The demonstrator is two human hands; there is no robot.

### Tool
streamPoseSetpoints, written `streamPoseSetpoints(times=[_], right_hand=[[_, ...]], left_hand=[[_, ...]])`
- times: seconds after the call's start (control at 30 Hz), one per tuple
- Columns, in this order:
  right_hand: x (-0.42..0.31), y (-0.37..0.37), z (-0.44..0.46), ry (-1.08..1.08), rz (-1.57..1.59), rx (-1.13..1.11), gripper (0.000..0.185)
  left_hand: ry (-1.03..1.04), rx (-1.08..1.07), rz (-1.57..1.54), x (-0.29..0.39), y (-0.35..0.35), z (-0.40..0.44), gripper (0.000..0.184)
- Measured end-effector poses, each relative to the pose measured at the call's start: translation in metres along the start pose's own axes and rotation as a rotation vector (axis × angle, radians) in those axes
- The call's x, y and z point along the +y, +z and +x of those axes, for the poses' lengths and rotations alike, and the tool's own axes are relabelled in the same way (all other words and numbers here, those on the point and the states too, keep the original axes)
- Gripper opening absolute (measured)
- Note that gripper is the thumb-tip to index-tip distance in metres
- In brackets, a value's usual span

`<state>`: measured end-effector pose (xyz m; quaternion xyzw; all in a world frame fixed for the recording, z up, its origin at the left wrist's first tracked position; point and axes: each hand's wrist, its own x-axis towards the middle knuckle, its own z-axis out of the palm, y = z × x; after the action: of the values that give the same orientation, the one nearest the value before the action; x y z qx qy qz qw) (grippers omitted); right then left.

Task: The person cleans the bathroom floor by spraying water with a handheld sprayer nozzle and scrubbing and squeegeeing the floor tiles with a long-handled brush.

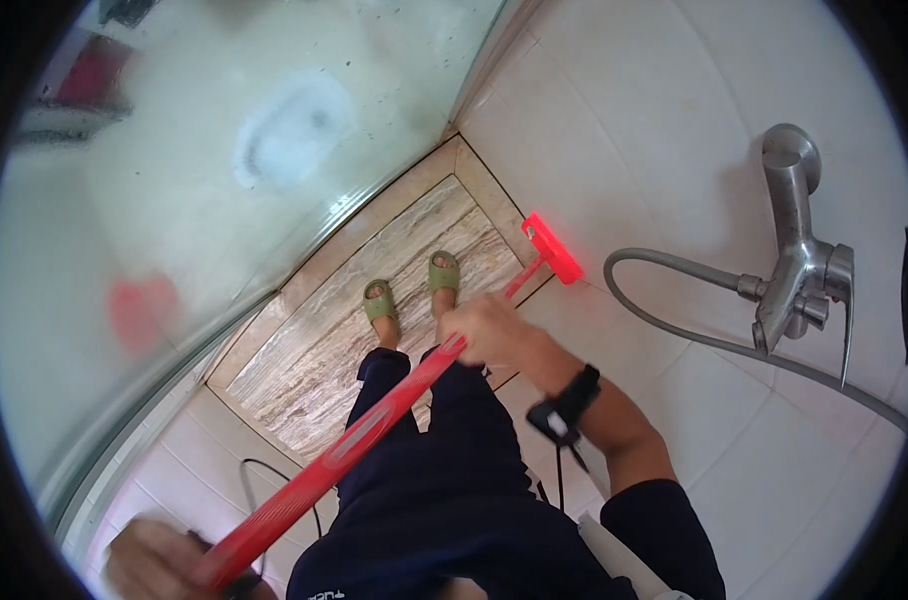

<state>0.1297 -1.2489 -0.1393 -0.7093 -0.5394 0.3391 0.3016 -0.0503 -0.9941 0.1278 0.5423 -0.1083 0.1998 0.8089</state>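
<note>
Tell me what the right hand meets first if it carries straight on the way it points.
Probably the glass: the right hand, holding the pole, points toward it over the slippers, which look lower. Depth is unclear.

"What is pictured?"
"A long-handled red tool [386,408], slanting from near left to far right, its thick shaft [299,492] carrying a pale patch [362,437]."
"And its head [554,248]?"
"A broad, bright red crossbar at the far right end, beside the tiled wall [654,150]; whether they touch cannot be told."
</note>
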Motion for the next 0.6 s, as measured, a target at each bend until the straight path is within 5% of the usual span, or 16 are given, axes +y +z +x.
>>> streamPoseSetpoints(times=[0.1, 0.2, 0.27, 0.33, 0.4, 0.5, 0.6], right_hand=[[0.06, 0.026, -0.023, 0.204, -0.083, -0.088, 0.025], [0.046, 0.03, -0.019, 0.212, -0.069, -0.077, 0.024], [-0.009, 0.009, -0.002, 0.118, -0.058, -0.049, 0.023], [-0.031, 0.005, 0.006, 0.033, -0.052, -0.026, 0.022], [-0.023, 0.018, 0.004, 0.103, -0.104, -0.036, 0.021], [0.015, 0.046, -0.012, 0.204, -0.115, 0.015, 0.018], [0.006, 0.081, -0.01, 0.243, -0.042, 0.043, 0.02]], left_hand=[[-0.308, -0.246, 0.277, -0.054, 0.008, -0.001, 0.034], [-0.352, -0.02, 0.326, -0.023, -0.01, -0.036, 0.041], [-0.168, -0.05, 0.356, 0.035, -0.043, -0.071, 0.042], [0.095, -0.427, 0.488, 0.096, -0.109, -0.121, 0.045], [-0.122, -0.059, 0.415, 0.057, -0.072, -0.108, 0.04], [-0.291, -0.013, 0.251, -0.024, -0.017, -0.057, 0.041], [-0.3, 0.083, 0.269, 0.008, -0.052, -0.093, 0.036]])
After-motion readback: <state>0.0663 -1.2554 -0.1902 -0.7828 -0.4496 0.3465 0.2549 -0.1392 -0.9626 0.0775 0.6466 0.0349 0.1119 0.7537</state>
